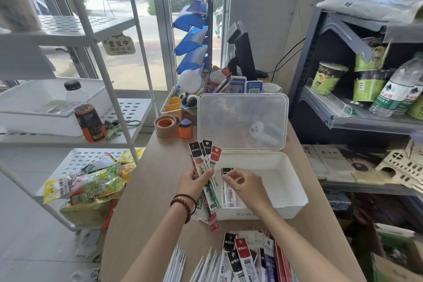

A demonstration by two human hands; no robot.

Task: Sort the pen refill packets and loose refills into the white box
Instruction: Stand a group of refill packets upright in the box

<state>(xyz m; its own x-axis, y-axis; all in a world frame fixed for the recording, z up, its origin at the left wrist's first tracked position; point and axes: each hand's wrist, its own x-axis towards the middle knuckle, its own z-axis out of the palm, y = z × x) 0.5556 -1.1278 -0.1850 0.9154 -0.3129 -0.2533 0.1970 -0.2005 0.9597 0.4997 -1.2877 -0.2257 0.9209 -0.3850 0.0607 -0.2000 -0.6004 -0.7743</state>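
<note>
Item: white box (295, 199), lid up, on my wooden counter (142, 190). My left hand (193, 184) grips a fan of refill packets (206, 167) just left of the box. My right hand (246, 184), fingers curled, pinches a black-topped packet (227, 188) lying inside the box's near-left corner. More packets (249, 258) and loose refills (177, 263) lie near me.
</note>
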